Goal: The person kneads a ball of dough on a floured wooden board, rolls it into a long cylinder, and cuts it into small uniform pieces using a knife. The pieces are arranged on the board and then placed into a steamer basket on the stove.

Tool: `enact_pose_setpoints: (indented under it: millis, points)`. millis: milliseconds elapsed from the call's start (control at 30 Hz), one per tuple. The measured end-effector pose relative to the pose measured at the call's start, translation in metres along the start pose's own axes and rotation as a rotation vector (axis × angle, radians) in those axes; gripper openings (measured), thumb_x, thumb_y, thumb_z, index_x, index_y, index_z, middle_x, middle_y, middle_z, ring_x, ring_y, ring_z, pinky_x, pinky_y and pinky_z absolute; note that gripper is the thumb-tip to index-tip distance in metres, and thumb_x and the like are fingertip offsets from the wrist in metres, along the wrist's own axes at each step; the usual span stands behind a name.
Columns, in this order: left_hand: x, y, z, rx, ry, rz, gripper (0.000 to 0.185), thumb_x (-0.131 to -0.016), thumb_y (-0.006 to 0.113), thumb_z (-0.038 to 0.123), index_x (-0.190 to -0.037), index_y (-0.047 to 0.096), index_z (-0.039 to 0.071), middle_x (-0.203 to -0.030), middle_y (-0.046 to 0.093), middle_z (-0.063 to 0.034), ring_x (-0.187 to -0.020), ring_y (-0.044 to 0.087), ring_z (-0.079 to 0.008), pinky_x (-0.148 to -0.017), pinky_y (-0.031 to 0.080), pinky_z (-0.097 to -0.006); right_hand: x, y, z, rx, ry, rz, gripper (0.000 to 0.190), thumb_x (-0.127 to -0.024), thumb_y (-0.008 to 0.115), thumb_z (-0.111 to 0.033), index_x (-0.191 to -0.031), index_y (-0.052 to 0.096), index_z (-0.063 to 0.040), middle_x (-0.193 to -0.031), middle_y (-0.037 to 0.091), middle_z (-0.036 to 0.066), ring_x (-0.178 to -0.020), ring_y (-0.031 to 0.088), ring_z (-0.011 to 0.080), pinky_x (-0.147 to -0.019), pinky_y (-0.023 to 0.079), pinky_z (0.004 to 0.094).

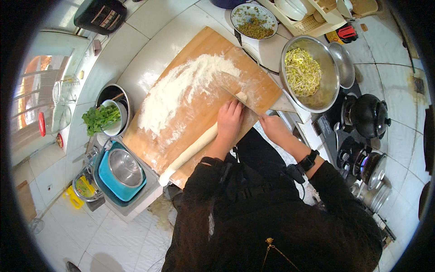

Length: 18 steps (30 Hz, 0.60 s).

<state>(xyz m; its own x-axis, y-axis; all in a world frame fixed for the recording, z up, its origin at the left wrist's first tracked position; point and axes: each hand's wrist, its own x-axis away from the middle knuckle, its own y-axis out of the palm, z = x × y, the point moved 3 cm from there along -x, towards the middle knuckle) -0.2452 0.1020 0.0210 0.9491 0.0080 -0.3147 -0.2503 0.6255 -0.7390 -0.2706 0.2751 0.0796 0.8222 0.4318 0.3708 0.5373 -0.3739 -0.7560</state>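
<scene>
A long rope of pale dough lies along the near edge of a wooden board, its left end reaching the board's rim. My left hand rests over the rope's right end, fingers bent against the blade. In my right hand is the handle of a kitchen knife, whose blade stands beside my left fingertips. Just past the blade sits a short piece of dough; whether it is fully severed cannot be told. White flour covers much of the board's far half.
A steel bowl of bean sprouts and a striped plate of chopped greens stand right and behind. Leafy greens fill a bowl at left, above a sink holding a blue basin. A black pot and lit burner are at right.
</scene>
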Motion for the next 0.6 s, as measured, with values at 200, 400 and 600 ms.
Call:
enact_pose_setpoints:
  millis: [200, 400, 600]
  points:
    - [-0.021, -0.007, 0.006, 0.037, -0.178, 0.033, 0.059, -0.073, 0.080, 0.019, -0.124, 0.056, 0.002, -0.114, 0.059, -0.0170, -0.105, 0.057, -0.0348, -0.088, 0.048, -0.0427, 0.017, -0.036, 0.018, -0.221, 0.127, 0.160, 0.040, -0.099, 0.058, -0.030, -0.081, 0.064, 0.006, -0.072, 0.061, 0.029, -0.071, 0.062, 0.0464, -0.063, 0.048, 0.0479]
    - [-0.045, 0.017, 0.008, -0.116, -0.191, -0.348, 0.051, -0.076, 0.076, 0.014, -0.121, 0.056, 0.001, -0.115, 0.058, -0.0194, -0.103, 0.056, -0.0374, -0.090, 0.048, -0.0450, 0.025, -0.063, 0.022, -0.242, 0.129, 0.230, 0.039, -0.100, 0.057, -0.028, -0.085, 0.062, 0.008, -0.068, 0.058, 0.028, -0.064, 0.058, 0.0446, -0.059, 0.044, 0.0473]
    - [-0.070, 0.022, 0.000, -0.005, -0.055, -0.082, 0.045, -0.078, 0.071, 0.010, -0.119, 0.056, -0.002, -0.113, 0.058, -0.0210, -0.104, 0.056, -0.0373, -0.087, 0.049, -0.0439, 0.029, -0.063, 0.027, -0.311, 0.213, 0.199, 0.034, -0.099, 0.058, -0.027, -0.089, 0.063, 0.005, -0.069, 0.060, 0.026, -0.065, 0.058, 0.0441, -0.060, 0.044, 0.0465]
